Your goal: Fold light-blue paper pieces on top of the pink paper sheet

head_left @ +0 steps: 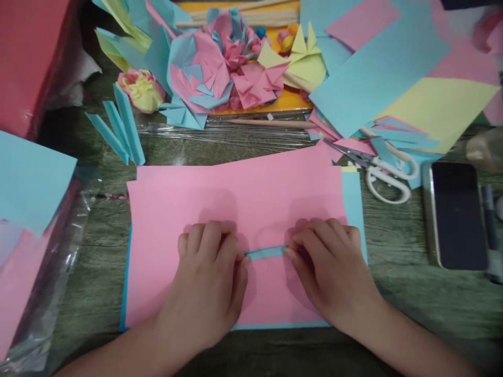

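Blue strip (pixel 267 253) — long axis crosswise, right end farther (between hands (pixel 210 277))

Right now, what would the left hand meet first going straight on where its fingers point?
Beyond the blue paper strip it holds, the left hand would likely meet the right hand; depth is unclear.
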`<state>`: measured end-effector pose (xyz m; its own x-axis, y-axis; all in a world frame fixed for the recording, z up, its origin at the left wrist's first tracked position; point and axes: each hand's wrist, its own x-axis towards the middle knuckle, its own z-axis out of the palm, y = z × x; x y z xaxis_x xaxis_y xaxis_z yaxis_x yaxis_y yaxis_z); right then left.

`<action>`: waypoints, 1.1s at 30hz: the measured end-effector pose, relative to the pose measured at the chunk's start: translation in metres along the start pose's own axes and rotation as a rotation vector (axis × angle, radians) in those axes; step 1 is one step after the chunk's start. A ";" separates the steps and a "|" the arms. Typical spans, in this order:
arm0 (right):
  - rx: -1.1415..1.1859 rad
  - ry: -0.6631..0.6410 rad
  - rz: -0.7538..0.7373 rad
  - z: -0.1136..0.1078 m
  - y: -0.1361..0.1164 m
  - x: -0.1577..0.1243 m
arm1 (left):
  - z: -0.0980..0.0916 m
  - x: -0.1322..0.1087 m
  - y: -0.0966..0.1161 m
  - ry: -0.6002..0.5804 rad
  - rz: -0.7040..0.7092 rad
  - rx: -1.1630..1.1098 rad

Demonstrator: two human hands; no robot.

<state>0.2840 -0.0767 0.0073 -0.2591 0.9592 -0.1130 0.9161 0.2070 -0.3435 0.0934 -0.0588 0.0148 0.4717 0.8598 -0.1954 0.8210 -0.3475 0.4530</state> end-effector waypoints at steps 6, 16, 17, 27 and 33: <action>-0.008 0.008 0.012 0.000 -0.001 -0.001 | -0.002 0.000 0.002 0.011 -0.015 0.038; -0.021 -0.004 0.006 0.000 0.001 0.001 | 0.001 -0.003 -0.001 0.054 -0.014 0.030; -0.019 0.000 0.007 0.000 0.001 0.001 | 0.001 -0.003 -0.001 0.055 -0.017 0.033; -0.024 -0.020 0.013 0.002 0.001 -0.001 | -0.002 0.000 -0.002 0.039 -0.033 0.025; -0.013 0.002 0.021 0.003 0.002 -0.002 | -0.001 -0.001 -0.004 0.087 0.021 0.049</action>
<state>0.2851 -0.0786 0.0041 -0.2396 0.9636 -0.1183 0.9250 0.1896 -0.3293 0.0893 -0.0576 0.0143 0.4607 0.8808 -0.1090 0.8272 -0.3816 0.4124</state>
